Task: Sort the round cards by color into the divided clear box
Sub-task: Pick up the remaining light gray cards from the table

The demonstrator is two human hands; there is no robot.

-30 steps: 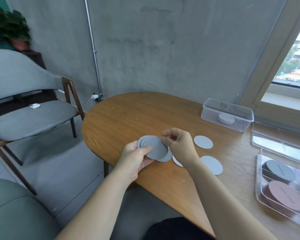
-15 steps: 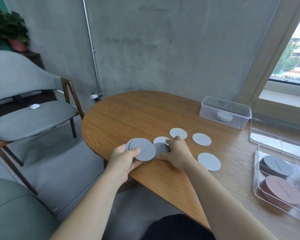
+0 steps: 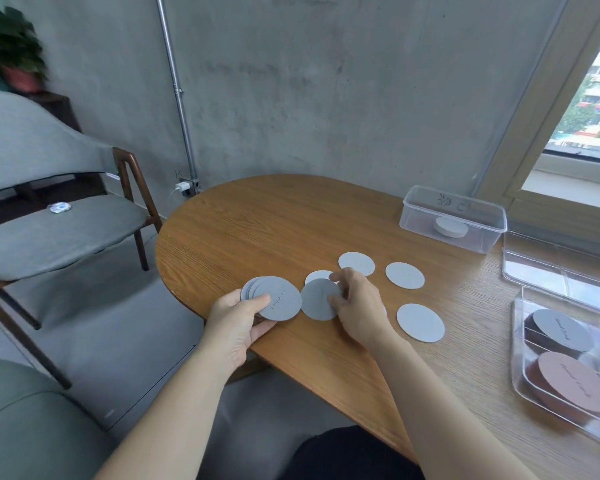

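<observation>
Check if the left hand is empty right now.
No, the left hand grips a fanned stack of grey round cards.

I see fine, smooth grain on the oval brown wooden table (image 3: pixel 257 230). The grey round cards (image 3: pixel 279 303) look matt; the divided clear plastic box (image 3: pixel 517 341) is glossy.

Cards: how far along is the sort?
Done: a grey-topped pile and a pink-topped pile sit in the box. In hand: left hand holds a grey stack; right hand pinches one grey card on the table. Left: at least four light cards lying loose.
</observation>
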